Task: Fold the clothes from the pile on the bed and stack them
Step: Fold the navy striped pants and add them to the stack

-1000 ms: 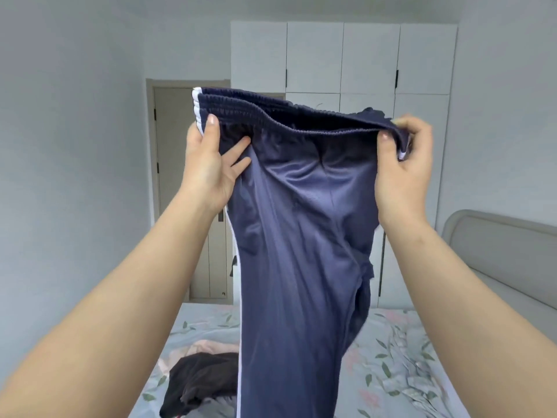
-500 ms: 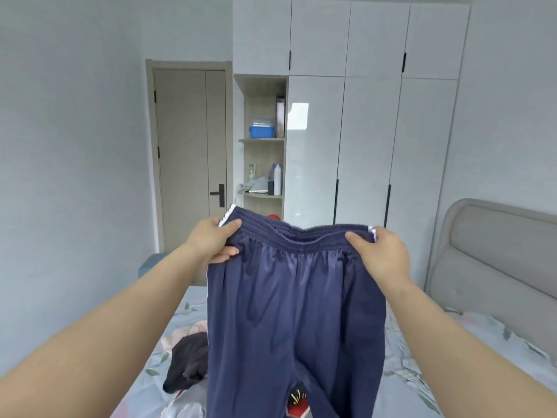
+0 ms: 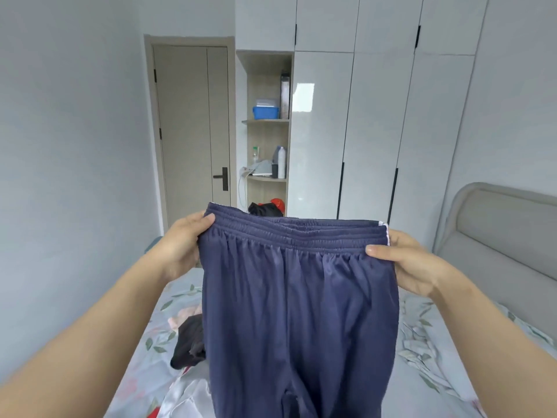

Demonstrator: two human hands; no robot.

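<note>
Pants point(image 3: 298, 312) hang spread between your fingers, left hand point(image 3: 180, 248) and right hand point(image 3: 404, 263) pinching the waistband corners; nothing's folded yet, and dark clothes point(image 3: 190, 342) below your left fingers wait.

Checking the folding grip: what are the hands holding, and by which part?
Navy track pants, held up by the waistband: left hand at one end, right hand at the other.
</note>
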